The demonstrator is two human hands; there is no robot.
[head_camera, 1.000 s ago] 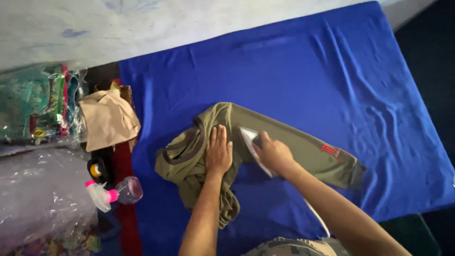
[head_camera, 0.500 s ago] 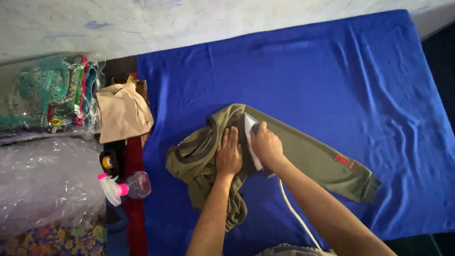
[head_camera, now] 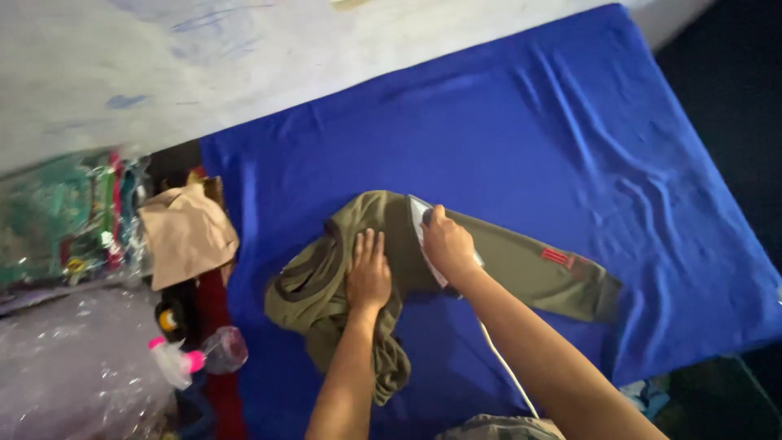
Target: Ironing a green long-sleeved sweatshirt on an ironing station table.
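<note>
While the left hand [head_camera: 369,277] lies flat with its fingers [head_camera: 368,244] spread on a crumpled olive-green garment [head_camera: 521,265], the right hand [head_camera: 446,244] is closed around the handle of a white clothes iron [head_camera: 419,213], whose pointed nose aims toward twelve o'clock. The garment lies near the centre of a desk covered with a bright blue cloth [head_camera: 529,130]. One long part of it, bearing a small red patch [head_camera: 557,257], stretches flat toward four o'clock; the rest is bunched at eight o'clock under and beside the left hand.

The step in hand looks like pressing: one hand pins the fabric, the other guides the iron over it. The next pass would seem to call for a taut, smooth stretch of cloth ahead of the iron and for the left fingers to sit well clear of the hot plate, which is just beside them now.

By count: one iron, with one white cord [head_camera: 505,367] trailing toward six o'clock; one olive garment; one blue cloth. At nine o'clock, off the cloth's edge, sit one folded tan cloth [head_camera: 186,235], one clear spray bottle with a pink and white nozzle [head_camera: 199,355], and one small dark object with a yellow spot [head_camera: 169,318] that I cannot identify. Clear plastic-wrapped bundles [head_camera: 65,220] lie farther out at nine o'clock; their number is unclear.
</note>
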